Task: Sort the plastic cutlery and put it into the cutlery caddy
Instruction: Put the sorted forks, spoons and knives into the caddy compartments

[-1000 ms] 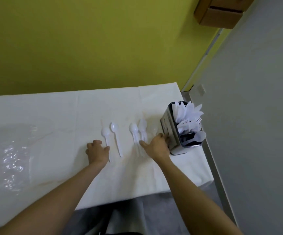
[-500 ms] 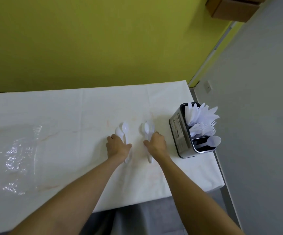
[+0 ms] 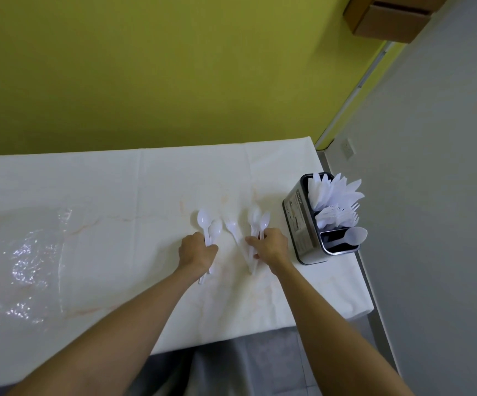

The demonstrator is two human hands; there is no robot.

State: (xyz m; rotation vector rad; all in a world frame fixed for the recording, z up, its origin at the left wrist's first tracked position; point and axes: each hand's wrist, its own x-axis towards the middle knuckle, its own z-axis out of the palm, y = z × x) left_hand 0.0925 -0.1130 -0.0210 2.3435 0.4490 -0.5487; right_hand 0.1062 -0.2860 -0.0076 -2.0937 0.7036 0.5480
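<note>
The left hand rests on the white tablecloth with its fingers curled down over the handles of 2 white plastic spoons — the bowls stick out beyond the knuckles, one just beside the other, and a handle end shows below the wrist. The right hand lies just to the right, fingers bent around the handles of another small bunch of white spoons, roughly 3, whose handle ends cross under the palm; whether either bunch is lifted off the cloth I cannot tell. Near the right hand, at the table's right edge, stands the metal cutlery caddy. Its far compartment holds white knives, the middle one forks, and the nearest holds a single spoon leaning outward. A crumpled clear plastic bag lies well apart on the left.
</note>
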